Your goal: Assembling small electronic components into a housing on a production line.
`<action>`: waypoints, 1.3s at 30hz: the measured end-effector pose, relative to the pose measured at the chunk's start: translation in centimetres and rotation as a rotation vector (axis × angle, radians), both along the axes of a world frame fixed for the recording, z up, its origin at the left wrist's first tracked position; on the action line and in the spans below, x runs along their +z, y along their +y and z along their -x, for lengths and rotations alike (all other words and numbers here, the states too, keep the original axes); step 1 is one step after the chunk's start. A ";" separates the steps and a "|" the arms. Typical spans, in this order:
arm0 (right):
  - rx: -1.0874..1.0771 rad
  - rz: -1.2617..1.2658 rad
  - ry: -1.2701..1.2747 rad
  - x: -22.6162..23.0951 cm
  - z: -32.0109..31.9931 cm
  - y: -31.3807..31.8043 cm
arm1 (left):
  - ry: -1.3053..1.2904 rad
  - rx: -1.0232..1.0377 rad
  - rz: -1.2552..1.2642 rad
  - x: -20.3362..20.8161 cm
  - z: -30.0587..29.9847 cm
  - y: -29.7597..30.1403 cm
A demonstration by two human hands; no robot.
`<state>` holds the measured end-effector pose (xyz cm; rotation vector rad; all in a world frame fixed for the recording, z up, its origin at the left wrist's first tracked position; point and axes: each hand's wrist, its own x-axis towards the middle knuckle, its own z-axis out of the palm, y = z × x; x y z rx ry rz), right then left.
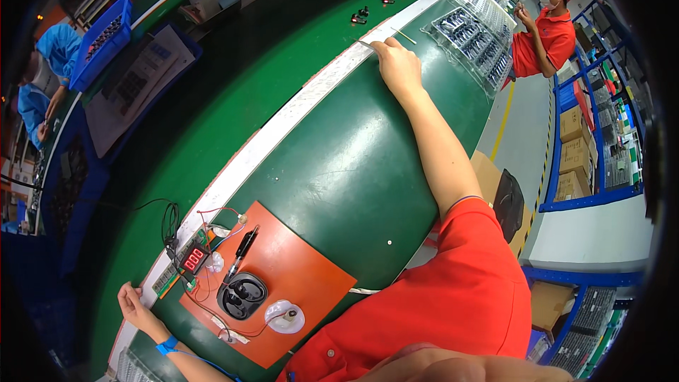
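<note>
My right hand is stretched out at the far end of the green bench, closed on a thin, pointed metal tool that looks like tweezers. Its tip reaches over the white bench edge toward the green conveyor belt. At the lower left, my left hand rests by the white edge, its fingers loosely bent and apart with nothing visible in them. A blue wrist strap circles that wrist. Nearest to it is a circuit board with a red digital display. A black earbud case lies on the orange mat.
Beside the case are a black pen, a round white pad and loose wires. Small dark-and-red parts sit on the belt. Clear trays of parts stand at the far right, near a co-worker in red. Another person works across the belt.
</note>
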<state>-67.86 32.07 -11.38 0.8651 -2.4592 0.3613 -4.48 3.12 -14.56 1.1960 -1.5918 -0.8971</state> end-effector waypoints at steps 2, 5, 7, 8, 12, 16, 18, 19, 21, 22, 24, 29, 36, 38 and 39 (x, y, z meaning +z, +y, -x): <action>-0.005 0.018 0.006 0.4 -0.4 0.1 | -0.008 -0.008 -0.003 -0.1 -0.3 -0.1; 0.199 0.090 0.018 1.6 -2.9 0.1 | 0.000 0.023 0.002 0.2 -0.2 0.7; 0.369 0.120 -0.011 1.9 -5.6 -0.3 | -0.026 0.045 0.005 0.4 -1.0 1.0; 0.515 0.144 -0.030 2.1 -7.0 -0.1 | -0.051 0.042 0.001 0.2 -0.9 0.7; 0.792 0.093 -0.165 2.7 -13.2 1.1 | -0.018 -0.003 0.016 -0.2 0.7 0.3; 0.886 0.040 -0.186 2.5 -15.2 0.2 | -0.027 0.018 0.026 0.3 0.2 0.7; 0.903 0.022 -0.169 2.5 -15.4 -0.2 | 0.012 0.012 0.032 0.3 0.5 0.8; 0.900 0.000 -0.156 2.3 -15.5 -0.1 | 0.016 0.021 0.031 0.3 0.8 0.8; 0.890 -0.044 -0.129 2.0 -15.4 0.0 | -0.012 0.023 0.028 0.7 1.3 1.0; 0.898 -0.046 -0.129 2.1 -15.5 0.1 | -0.030 0.023 0.027 0.8 1.3 1.0; 0.886 -0.043 -0.117 2.5 -15.6 0.2 | -0.025 0.029 0.024 0.7 1.2 1.0; 0.871 -0.071 -0.114 2.9 -15.5 0.3 | -0.010 0.026 0.014 0.8 1.2 1.1; 0.884 -0.020 -0.210 3.1 -16.0 0.5 | -0.017 0.026 0.008 0.7 1.2 1.4; 0.893 -0.008 -0.230 3.1 -16.2 0.5 | -0.010 0.016 0.014 0.7 0.9 1.4; 0.878 0.003 -0.237 3.1 -16.0 0.4 | -0.025 0.023 0.030 0.7 0.9 1.1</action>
